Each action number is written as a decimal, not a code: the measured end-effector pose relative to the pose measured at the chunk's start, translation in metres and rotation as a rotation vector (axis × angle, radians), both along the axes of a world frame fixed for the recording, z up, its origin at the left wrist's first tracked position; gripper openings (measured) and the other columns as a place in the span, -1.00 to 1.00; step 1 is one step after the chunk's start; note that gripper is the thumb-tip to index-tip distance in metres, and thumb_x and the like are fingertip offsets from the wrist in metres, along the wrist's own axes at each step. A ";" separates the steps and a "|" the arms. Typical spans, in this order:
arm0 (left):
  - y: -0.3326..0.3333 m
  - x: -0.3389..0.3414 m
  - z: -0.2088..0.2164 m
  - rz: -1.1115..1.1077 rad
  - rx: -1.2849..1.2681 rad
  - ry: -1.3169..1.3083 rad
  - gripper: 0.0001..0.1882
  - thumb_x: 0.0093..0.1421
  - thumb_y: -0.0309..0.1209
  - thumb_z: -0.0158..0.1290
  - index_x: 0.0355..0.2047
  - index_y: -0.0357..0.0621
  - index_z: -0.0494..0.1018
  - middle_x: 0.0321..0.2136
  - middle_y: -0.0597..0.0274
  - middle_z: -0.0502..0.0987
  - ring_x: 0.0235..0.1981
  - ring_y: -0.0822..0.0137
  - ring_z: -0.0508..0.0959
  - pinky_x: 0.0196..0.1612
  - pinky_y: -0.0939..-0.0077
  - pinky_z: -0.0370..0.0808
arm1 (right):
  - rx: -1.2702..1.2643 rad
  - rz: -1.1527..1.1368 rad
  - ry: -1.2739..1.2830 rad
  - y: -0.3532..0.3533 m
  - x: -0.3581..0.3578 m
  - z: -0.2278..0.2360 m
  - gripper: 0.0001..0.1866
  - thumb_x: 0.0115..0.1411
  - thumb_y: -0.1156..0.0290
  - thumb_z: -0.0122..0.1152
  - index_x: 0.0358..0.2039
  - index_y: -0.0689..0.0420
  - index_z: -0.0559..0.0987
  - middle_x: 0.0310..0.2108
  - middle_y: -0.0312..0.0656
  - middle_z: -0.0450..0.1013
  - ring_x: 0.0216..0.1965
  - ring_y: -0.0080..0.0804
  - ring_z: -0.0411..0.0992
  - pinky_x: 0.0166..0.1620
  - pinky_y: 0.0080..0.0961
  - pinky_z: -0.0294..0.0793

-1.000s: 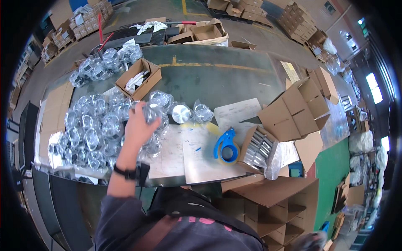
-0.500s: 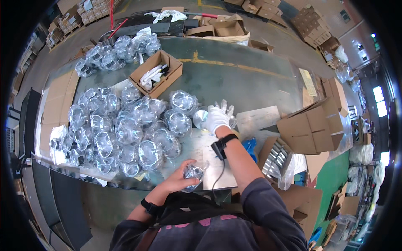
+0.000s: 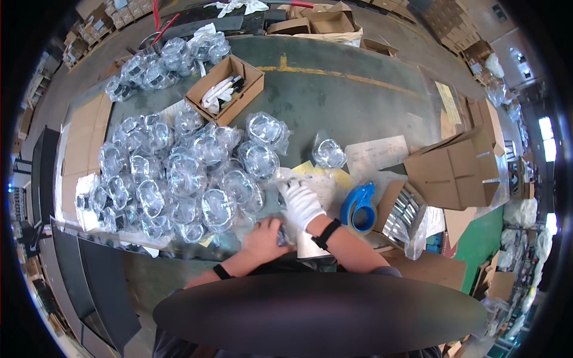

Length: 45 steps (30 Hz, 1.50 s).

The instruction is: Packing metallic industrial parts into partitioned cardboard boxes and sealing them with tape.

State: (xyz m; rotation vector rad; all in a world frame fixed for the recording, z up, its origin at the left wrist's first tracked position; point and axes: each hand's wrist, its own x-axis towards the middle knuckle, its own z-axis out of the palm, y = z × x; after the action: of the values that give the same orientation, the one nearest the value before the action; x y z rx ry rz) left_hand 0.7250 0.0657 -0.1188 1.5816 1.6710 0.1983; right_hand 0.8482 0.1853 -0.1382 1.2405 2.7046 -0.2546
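Note:
My bare left hand (image 3: 262,240) is closed round a small shiny round piece (image 3: 283,235) near the table's front edge; most of that piece is hidden by the fingers. Just beyond it, my right hand (image 3: 301,204), in a white glove, has its fingers bent downward and drawn together. What they hold, if anything, is hidden. Many round shiny pieces in clear plastic bags (image 3: 182,170) crowd the table to the left. One bagged piece (image 3: 329,153) lies apart, beyond my right hand.
Right of my gloved hand stands a blue tape dispenser (image 3: 358,209), beside a carton of silvery metal parts (image 3: 401,218). An opened carton (image 3: 453,170) lies farther right. A small box with white gloves (image 3: 239,104) sits behind the bagged pieces. Papers (image 3: 376,156) lie on the green table (image 3: 334,95).
My right hand has come back toward me, beside my left, leaving a bagged piece in sight on the table. My left hand has moved slightly forward with its piece. The view has shifted.

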 end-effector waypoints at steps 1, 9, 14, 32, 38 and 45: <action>-0.004 0.006 -0.004 -0.121 0.019 0.122 -0.26 -0.05 0.00 0.24 0.06 -0.06 0.25 -0.03 -0.05 0.36 -0.03 -0.03 0.43 -0.03 0.17 0.44 | -0.001 -0.009 0.004 -0.004 0.007 0.002 -0.44 -0.07 0.26 0.22 -0.01 0.11 0.39 -0.12 -0.01 0.38 -0.15 -0.02 0.44 -0.14 -0.21 0.49; 0.023 0.002 0.013 0.197 0.066 -0.272 -0.05 -0.01 -0.05 0.21 0.27 -0.12 -0.03 -0.07 -0.26 0.42 -0.09 -0.18 0.49 -0.05 0.11 0.44 | -0.158 -0.606 -0.038 0.035 0.062 0.029 -0.19 -0.04 0.16 0.25 0.22 0.08 0.19 -0.12 0.12 0.37 -0.12 0.02 0.44 -0.05 -0.22 0.48; 0.076 -0.015 0.002 0.532 0.188 -0.289 0.06 -0.04 -0.01 0.22 0.26 -0.32 -0.12 -0.07 -0.41 0.43 -0.05 -0.26 0.47 0.00 0.12 0.40 | -0.103 -0.693 0.000 0.068 0.045 0.009 -0.38 -0.06 0.15 0.28 0.05 0.03 0.38 -0.05 0.07 0.36 -0.04 -0.03 0.43 -0.01 -0.24 0.46; 0.029 0.068 0.074 0.130 -0.067 -0.568 -0.15 0.10 -0.16 0.15 0.26 -0.33 0.04 0.12 -0.07 0.29 0.11 0.16 0.32 0.15 0.30 0.26 | 0.047 -1.629 1.352 -0.409 0.371 0.278 -0.30 -0.15 0.28 0.27 0.06 0.27 0.38 -0.11 -0.20 0.45 -0.15 -0.52 0.42 -0.06 -0.53 0.43; -0.029 0.170 0.087 -0.078 -0.115 -0.475 -0.27 0.14 -0.23 0.11 0.22 -0.36 0.13 0.10 -0.04 0.32 -0.03 0.17 0.41 0.06 0.34 0.35 | -0.133 -2.113 0.671 -0.560 0.589 0.222 -0.58 -0.06 0.28 0.23 -0.19 0.23 0.54 -0.37 -0.26 0.52 -0.37 -0.55 0.44 -0.28 -0.56 0.47; -0.125 0.281 0.106 -0.163 -0.060 -0.504 -0.14 0.05 -0.13 0.18 0.23 -0.34 0.08 0.07 -0.03 0.32 0.00 0.17 0.41 0.06 0.33 0.36 | -0.669 -1.761 0.333 -0.510 0.743 0.034 -0.53 -0.02 -0.05 0.18 -0.33 0.10 0.67 -0.34 -0.15 0.59 -0.31 -0.21 0.55 -0.22 -0.33 0.48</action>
State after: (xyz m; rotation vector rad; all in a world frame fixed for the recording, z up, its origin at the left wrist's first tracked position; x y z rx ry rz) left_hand 1.0058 -0.0598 -0.0125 1.4639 1.1450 0.4200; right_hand 1.5916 -0.3248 -0.1046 2.8292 0.6260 -1.3590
